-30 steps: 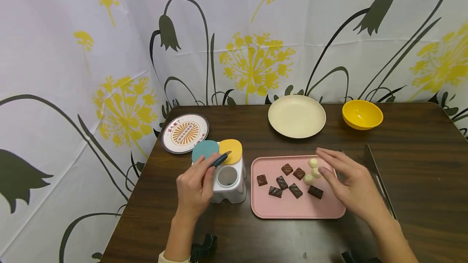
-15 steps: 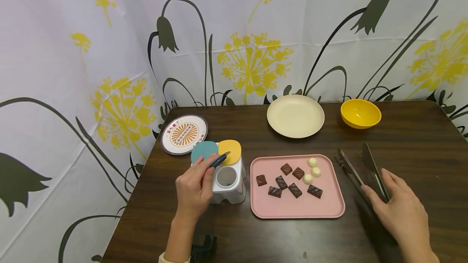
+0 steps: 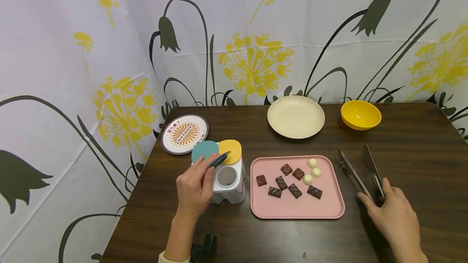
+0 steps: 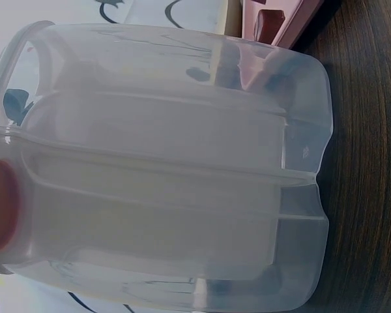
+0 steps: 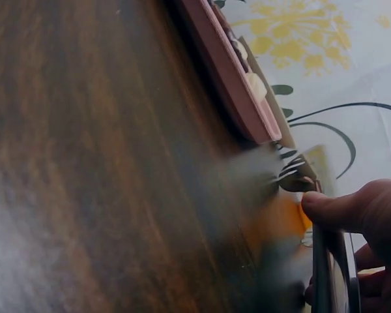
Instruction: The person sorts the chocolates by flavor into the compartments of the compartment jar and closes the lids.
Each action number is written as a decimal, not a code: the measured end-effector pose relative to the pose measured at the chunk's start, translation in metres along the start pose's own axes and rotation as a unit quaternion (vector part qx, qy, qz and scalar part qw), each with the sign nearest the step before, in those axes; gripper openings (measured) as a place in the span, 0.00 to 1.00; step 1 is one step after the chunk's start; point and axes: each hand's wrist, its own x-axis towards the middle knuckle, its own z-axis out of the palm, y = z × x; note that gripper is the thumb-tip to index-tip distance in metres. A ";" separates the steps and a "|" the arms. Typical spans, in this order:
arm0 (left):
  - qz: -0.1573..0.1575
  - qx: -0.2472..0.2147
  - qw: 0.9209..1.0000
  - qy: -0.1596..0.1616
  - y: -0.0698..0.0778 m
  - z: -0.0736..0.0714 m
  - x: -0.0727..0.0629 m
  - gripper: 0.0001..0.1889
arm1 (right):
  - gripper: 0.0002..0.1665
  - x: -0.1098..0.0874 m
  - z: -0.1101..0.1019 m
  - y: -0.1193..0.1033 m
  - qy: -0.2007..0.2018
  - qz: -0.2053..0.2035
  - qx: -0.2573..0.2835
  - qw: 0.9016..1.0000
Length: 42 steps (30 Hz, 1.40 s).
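My left hand pinches the edge of a dark teal lid, tilted up over the seasoning box. The box is white and translucent, with one round compartment uncovered and a teal lid and a yellow lid behind. In the left wrist view its clear side wall fills most of the picture. At the right, my right hand grips the near end of metal serving tongs, their two arms spread and pointing away. Forked tines show at one tip in the right wrist view.
Between the hands lies a pink tray with several dark chocolates and three white ones. Behind it stand a cream plate and a yellow bowl. A patterned plate lies at the back left.
My right hand has moved right from over the pink tray to the tongs and now grips their near end. My left hand stays in place with the raised lid.
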 end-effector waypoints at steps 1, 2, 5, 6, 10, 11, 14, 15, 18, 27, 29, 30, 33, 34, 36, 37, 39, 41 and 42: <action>-0.001 0.000 1.000 -0.001 0.000 0.000 0.000 0.16 | 0.54 0.001 0.001 0.000 0.003 0.001 0.001 1.000; -0.001 0.000 1.000 -0.002 0.000 0.000 0.000 0.16 | 0.54 0.001 0.002 0.000 0.007 0.002 0.001 1.000; -0.002 -0.002 1.000 -0.004 -0.001 0.001 0.000 0.16 | 0.53 0.002 0.002 0.000 0.015 0.007 0.005 1.000; -0.002 -0.002 1.000 -0.005 -0.001 0.001 0.000 0.16 | 0.52 0.002 0.003 0.000 0.017 0.008 0.006 1.000; -0.003 -0.003 1.000 -0.006 -0.001 0.001 0.000 0.15 | 0.46 0.001 0.003 0.001 0.030 0.011 0.015 0.999; -0.003 -0.002 1.000 -0.006 -0.001 0.001 0.000 0.15 | 0.44 0.001 0.003 0.001 0.032 0.011 0.017 0.999; -0.002 -0.003 1.000 -0.005 -0.001 0.001 0.000 0.15 | 0.40 0.000 0.002 0.002 0.040 0.011 0.027 0.999; -0.002 -0.003 1.000 -0.004 -0.001 0.002 0.000 0.16 | 0.39 0.000 0.002 0.003 0.041 0.011 0.030 0.999; -0.002 -0.003 1.000 -0.004 -0.001 0.002 0.000 0.16 | 0.38 0.000 0.000 0.003 0.041 0.014 0.036 0.998; -0.006 -0.001 1.000 -0.007 -0.001 0.000 0.000 0.16 | 0.37 -0.003 -0.009 -0.011 0.071 -0.023 0.031 0.997; -0.006 -0.001 1.000 -0.007 -0.001 0.000 0.000 0.16 | 0.38 -0.004 -0.011 -0.017 0.065 -0.036 0.029 0.997; -0.007 0.000 1.000 -0.007 -0.001 0.000 0.000 0.15 | 0.38 -0.004 -0.011 -0.020 0.062 -0.045 0.028 0.997; -0.009 0.002 1.000 -0.007 -0.001 -0.001 0.000 0.15 | 0.37 -0.005 -0.012 -0.027 0.045 -0.078 0.018 0.996; -0.010 0.002 1.000 -0.007 -0.001 -0.001 0.000 0.15 | 0.37 -0.005 -0.012 -0.030 0.040 -0.088 0.014 0.995; -0.010 0.002 1.000 -0.007 0.000 -0.001 -0.001 0.15 | 0.36 -0.006 -0.012 -0.033 0.031 -0.107 0.008 0.994; -0.010 0.002 1.000 -0.007 0.000 -0.001 -0.001 0.15 | 0.35 -0.006 -0.013 -0.033 0.029 -0.114 0.006 0.993; -0.009 0.000 1.000 -0.008 0.000 -0.001 -0.001 0.15 | 0.34 -0.007 -0.013 -0.034 0.022 -0.124 0.005 0.992; -0.009 0.000 1.000 -0.007 0.000 -0.001 -0.001 0.15 | 0.32 -0.008 -0.012 -0.033 0.018 -0.133 0.002 0.991; -0.008 0.000 1.000 -0.007 0.000 -0.001 -0.001 0.15 | 0.32 -0.008 -0.012 -0.033 0.015 -0.137 0.000 0.990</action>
